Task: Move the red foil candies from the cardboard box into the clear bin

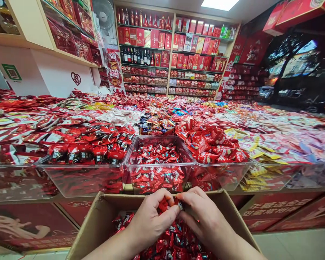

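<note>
Both hands meet above an open cardboard box (83,225) filled with red-wrapped candies (169,240). My left hand (151,216) is closed, thumb and fingers pinching a red wrapped candy (164,205). Close against it, my right hand (203,213) is curled with its fingertips at the same candy, partly hiding it. Just beyond the box stands a clear plastic bin (159,164), part-filled with small red wrapped candies (157,153).
Bins heaped with red and black packets (89,153), red pouches (206,144) and yellow packets (262,177) flank the clear bin. Behind the long candy display, shelves (173,54) hold bottles and red boxes. A fan (103,14) hangs at upper left.
</note>
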Available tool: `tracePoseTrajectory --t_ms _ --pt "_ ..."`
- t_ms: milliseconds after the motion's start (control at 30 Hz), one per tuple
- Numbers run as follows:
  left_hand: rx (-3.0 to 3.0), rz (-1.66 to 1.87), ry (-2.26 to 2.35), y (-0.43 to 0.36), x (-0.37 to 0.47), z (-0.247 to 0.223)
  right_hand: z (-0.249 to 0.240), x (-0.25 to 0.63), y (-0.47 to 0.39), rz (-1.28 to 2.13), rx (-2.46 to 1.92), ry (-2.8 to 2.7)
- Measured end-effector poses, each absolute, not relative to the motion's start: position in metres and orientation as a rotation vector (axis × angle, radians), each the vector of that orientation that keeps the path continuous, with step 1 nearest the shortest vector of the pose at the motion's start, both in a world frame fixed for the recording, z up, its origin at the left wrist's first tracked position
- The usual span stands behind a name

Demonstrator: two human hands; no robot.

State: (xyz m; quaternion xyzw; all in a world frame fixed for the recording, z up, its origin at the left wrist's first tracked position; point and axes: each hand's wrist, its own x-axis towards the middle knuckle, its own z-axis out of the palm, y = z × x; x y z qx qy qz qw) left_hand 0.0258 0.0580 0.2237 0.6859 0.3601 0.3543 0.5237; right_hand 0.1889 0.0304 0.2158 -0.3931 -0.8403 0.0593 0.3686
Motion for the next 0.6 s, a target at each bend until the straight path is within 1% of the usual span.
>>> tracePoseTrajectory --t_ms 100,200,300,333,400,500,600 --pt "1.491 0.902 0.819 0.058 0.026 0.221 0.231 0.194 0.032 0.09 -1.032 -2.137" --pt "1.382 0.935 0.794 0.057 0.028 0.216 0.269 0.195 0.046 -0.026 -1.019 -2.148" --pt "1.453 0.911 0.797 0.053 0.031 0.211 0.308 0.188 0.079 -0.059 -1.024 -2.248" --pt "1.496 0.905 0.804 0.052 0.032 0.21 0.317 0.183 0.093 -0.007 -1.039 -2.305" --pt "1.579 0.887 0.825 0.049 0.033 0.208 0.325 0.172 0.123 0.203 -1.078 -2.456" --pt "1.644 0.868 0.845 0.047 0.033 0.207 0.32 0.155 0.159 0.514 -1.093 -2.67" --pt "1.638 0.843 0.854 0.048 0.031 0.207 0.308 0.144 0.177 0.651 -1.078 -2.768"
